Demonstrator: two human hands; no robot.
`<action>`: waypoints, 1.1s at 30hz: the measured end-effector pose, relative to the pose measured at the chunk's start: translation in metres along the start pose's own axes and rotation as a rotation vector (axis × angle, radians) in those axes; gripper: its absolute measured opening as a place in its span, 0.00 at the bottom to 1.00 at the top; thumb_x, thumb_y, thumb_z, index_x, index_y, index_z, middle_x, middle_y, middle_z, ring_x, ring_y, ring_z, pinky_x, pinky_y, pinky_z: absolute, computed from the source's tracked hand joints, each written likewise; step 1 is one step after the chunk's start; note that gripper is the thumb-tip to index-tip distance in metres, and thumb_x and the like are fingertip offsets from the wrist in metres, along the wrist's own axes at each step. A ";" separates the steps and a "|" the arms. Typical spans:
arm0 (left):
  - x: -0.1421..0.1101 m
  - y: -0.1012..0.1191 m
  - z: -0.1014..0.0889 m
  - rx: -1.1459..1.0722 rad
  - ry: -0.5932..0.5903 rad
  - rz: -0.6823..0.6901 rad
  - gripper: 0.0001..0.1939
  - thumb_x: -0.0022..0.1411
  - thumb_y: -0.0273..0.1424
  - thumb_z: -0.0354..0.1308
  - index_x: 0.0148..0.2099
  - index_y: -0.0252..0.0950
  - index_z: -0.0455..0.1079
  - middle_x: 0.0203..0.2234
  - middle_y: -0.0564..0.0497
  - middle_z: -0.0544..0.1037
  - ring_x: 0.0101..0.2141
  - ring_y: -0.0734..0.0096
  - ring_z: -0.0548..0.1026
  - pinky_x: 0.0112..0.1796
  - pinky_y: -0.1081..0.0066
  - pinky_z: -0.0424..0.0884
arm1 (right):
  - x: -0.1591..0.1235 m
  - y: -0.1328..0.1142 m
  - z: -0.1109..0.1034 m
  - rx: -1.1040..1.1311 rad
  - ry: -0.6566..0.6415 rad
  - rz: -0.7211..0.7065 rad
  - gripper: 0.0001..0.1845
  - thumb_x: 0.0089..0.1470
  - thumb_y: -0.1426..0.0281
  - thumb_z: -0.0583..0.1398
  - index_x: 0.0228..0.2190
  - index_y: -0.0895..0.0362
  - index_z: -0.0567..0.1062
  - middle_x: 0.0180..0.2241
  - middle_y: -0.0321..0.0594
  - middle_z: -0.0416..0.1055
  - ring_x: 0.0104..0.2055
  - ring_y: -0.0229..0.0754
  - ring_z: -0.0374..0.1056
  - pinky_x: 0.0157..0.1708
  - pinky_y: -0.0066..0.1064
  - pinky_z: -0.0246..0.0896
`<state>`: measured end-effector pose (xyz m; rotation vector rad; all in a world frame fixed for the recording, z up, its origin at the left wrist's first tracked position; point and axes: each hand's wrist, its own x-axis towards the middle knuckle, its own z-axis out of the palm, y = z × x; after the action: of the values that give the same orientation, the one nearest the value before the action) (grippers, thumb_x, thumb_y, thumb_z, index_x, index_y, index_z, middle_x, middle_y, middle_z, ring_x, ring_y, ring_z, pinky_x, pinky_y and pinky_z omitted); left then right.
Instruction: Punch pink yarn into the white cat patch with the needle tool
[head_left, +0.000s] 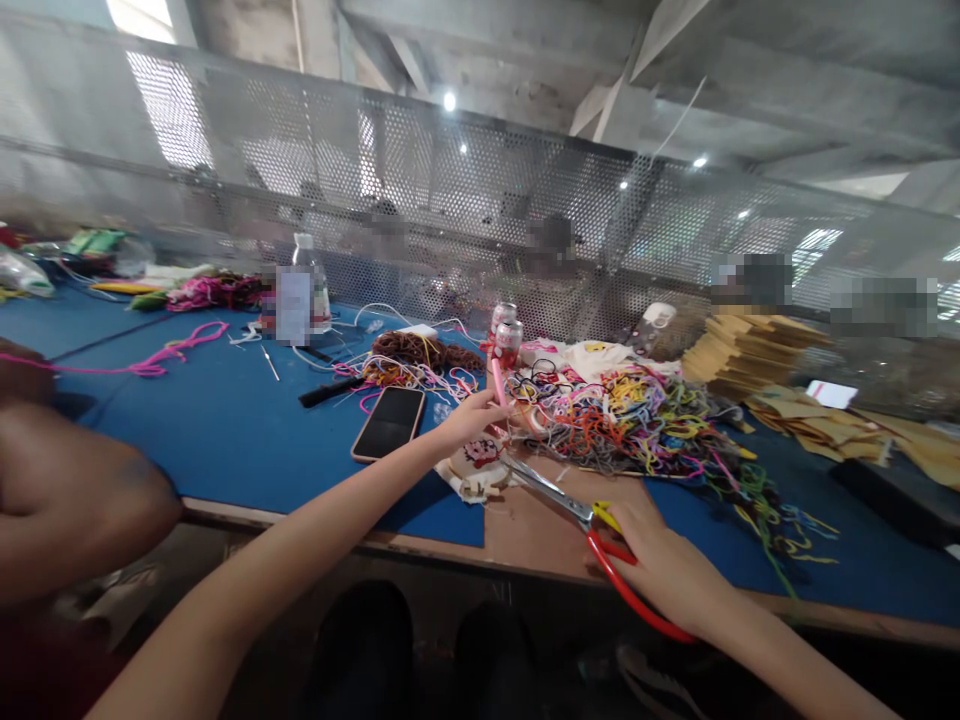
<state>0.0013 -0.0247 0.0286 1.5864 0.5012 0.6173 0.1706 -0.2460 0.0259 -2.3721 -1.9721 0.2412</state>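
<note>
My right hand is closed round red-handled scissors, whose metal blades point left toward a small piece of white fabric with a dark and red design. A bit of yellow shows by the fingers of that hand. Above the fabric, my left hand has its fingers closed on a slim pink pen-like tool, which sticks up from them. Part of the fabric is covered by the left hand. Whether the blades touch the fabric or a thread, I cannot make out.
Tangled coloured yarn is heaped right of my hands. Two cans stand behind, and a phone lies left. Farther left is a plastic bottle. Stacked brown sheets are at right. Another person's arm rests at the left edge.
</note>
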 end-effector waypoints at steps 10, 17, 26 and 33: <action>0.000 -0.002 0.000 0.020 -0.003 0.003 0.07 0.58 0.32 0.53 0.35 0.32 0.65 0.29 0.49 0.75 0.29 0.74 0.72 0.29 0.74 0.67 | 0.024 -0.003 0.009 0.030 0.094 -0.122 0.19 0.51 0.61 0.56 0.42 0.58 0.69 0.42 0.49 0.71 0.46 0.52 0.66 0.44 0.39 0.59; 0.000 -0.001 0.001 0.015 -0.003 -0.025 0.05 0.59 0.30 0.52 0.34 0.33 0.63 0.31 0.48 0.76 0.29 0.75 0.73 0.29 0.75 0.66 | 0.031 -0.002 0.015 -0.080 0.155 -0.161 0.16 0.51 0.63 0.56 0.41 0.57 0.71 0.42 0.50 0.72 0.47 0.52 0.67 0.43 0.39 0.60; 0.000 -0.001 0.001 0.020 0.006 -0.059 0.06 0.58 0.31 0.53 0.36 0.32 0.64 0.31 0.49 0.75 0.28 0.76 0.71 0.28 0.76 0.65 | 0.032 -0.009 0.007 -0.135 0.045 -0.127 0.15 0.52 0.67 0.55 0.40 0.61 0.72 0.43 0.52 0.72 0.45 0.54 0.68 0.42 0.41 0.62; 0.003 -0.003 -0.002 -0.036 0.068 -0.023 0.06 0.57 0.31 0.54 0.32 0.32 0.63 0.26 0.50 0.74 0.25 0.77 0.71 0.26 0.75 0.67 | 0.017 0.000 0.001 -0.108 -0.001 -0.081 0.17 0.52 0.63 0.54 0.42 0.59 0.70 0.42 0.51 0.73 0.43 0.54 0.70 0.38 0.39 0.62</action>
<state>0.0027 -0.0208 0.0257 1.5276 0.5549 0.6614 0.1734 -0.2294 0.0234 -2.3472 -2.1283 0.1363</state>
